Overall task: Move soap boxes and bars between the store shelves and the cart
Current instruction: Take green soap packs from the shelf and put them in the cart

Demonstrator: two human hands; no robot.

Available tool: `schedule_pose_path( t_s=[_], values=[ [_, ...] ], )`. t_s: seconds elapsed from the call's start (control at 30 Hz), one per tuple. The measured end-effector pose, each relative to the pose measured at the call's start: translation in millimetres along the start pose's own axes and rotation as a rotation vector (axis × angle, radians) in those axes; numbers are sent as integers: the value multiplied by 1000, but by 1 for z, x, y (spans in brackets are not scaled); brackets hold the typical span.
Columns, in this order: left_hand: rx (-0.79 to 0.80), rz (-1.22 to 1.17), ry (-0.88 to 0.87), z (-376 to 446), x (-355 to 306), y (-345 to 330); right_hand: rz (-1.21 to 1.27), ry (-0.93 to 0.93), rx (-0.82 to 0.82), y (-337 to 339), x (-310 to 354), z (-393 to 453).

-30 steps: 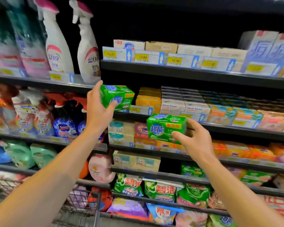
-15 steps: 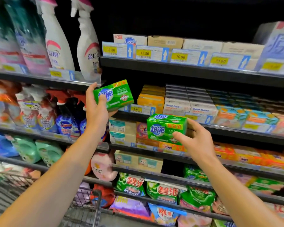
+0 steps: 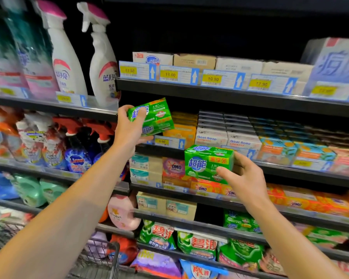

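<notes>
A green soap box is gripped by the left hand, with the thumb laid across the box's near left corner and the fingers curled beneath its lower edge; the box is tilted, its right end raised, and most of it juts out to the right of the grip, in front of the yellow boxes on the shelf. A second green soap box is held by the right hand, the thumb pressed on the lower right of its front face and the fingers wrapped behind its right end, so that the box sits up and to the left of the palm. This box is held level, in front of the shelf edge, lower than the first one and to its right. A wire cart is seen far below the left forearm.
</notes>
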State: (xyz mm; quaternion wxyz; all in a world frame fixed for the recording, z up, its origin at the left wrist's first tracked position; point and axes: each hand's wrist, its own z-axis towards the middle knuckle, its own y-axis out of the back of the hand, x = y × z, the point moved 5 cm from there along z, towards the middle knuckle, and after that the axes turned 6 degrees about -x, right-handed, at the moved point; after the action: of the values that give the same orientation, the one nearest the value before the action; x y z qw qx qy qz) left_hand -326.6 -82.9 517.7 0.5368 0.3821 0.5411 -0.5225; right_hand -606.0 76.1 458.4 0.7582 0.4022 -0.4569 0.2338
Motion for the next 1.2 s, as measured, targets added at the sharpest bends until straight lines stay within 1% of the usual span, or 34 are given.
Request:
schedule_pose_path(
  t_s=[0.17, 0.27, 0.33, 0.43, 0.5, 0.6, 0.63, 0.73, 0.8, 0.9, 0.97, 1.1, 1.2],
  values=[
    [146, -149, 77, 3, 10, 10, 21, 6, -7, -6, -1, 3],
    [171, -104, 33, 5, 11, 18, 25, 4, -5, -12, 0, 4],
    [168, 5, -70, 6, 8, 25, 22, 3, 2, -16, -1, 5],
    [172, 309, -354, 1, -8, 32, 8, 12, 13, -21, -4, 7],
    [169, 497, -511, -3, -19, 34, 3, 14, 20, -25, -4, 7],
    [115, 711, -734, -6, -35, 32, 10, 18, 22, -30, -1, 6],
    [105, 746, -775, -5, -39, 32, 12, 21, 23, -31, 0, 6],
    [154, 818, -794, 3, -43, 36, 32, 13, 30, -32, 2, 3],
    [216, 944, -827, 8, -44, 37, 32, 12, 33, -31, 2, 1],
    [263, 1150, -897, 14, -46, 35, 28, 9, 34, -30, 1, 1],
    [294, 1210, -902, 19, -49, 32, 29, 7, 36, -31, 2, 1],
    [366, 1298, -974, 21, -47, 19, 26, -5, 35, -32, -1, 0],
    [345, 1329, -1013, 20, -42, 10, 26, -15, 35, -35, -5, -2]
  ],
)
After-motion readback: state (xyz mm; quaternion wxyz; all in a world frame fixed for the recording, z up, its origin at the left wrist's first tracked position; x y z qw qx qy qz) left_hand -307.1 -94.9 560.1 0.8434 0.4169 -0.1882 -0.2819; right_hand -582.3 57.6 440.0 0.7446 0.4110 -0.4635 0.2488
